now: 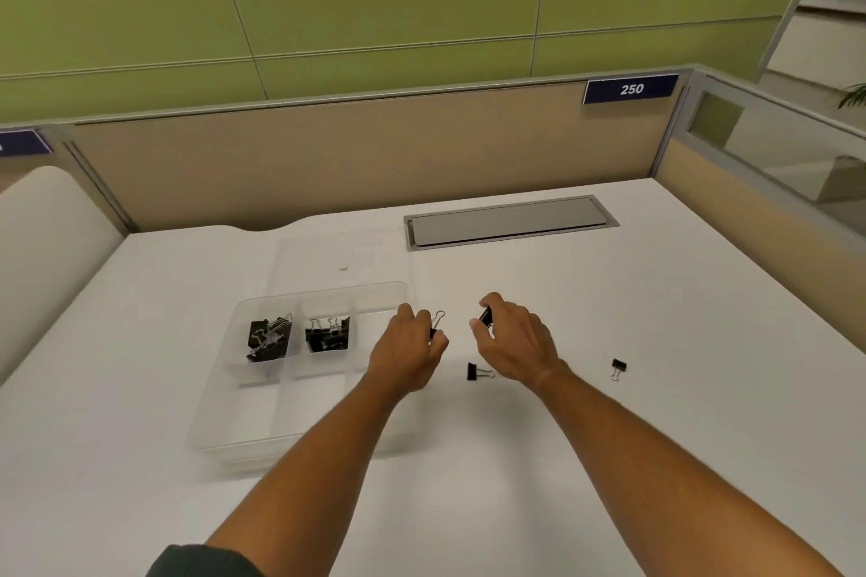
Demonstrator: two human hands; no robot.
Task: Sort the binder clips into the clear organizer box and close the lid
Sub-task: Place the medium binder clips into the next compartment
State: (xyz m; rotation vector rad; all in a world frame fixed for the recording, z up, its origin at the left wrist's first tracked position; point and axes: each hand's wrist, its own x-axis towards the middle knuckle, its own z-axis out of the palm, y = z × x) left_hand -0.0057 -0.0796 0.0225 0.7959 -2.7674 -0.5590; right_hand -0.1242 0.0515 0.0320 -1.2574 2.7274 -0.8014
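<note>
A clear organizer box [220, 408] lies on the white desk, its lid [342, 258] open flat behind it. Large black binder clips [268, 338] fill its far left compartment, and medium ones [327, 335] sit in the far middle one. My left hand [407, 349] pinches a small black binder clip [436, 324] just right of the box. My right hand [513, 340] pinches another small clip [485, 316] beside it. Two small clips lie loose on the desk: one [478, 372] between my wrists, one [618, 367] further right.
A grey cable hatch [511, 220] is set into the desk behind my hands. Beige partition panels [328, 155] wall the desk at the back and right. A white curved chair back [42, 248] stands at the left.
</note>
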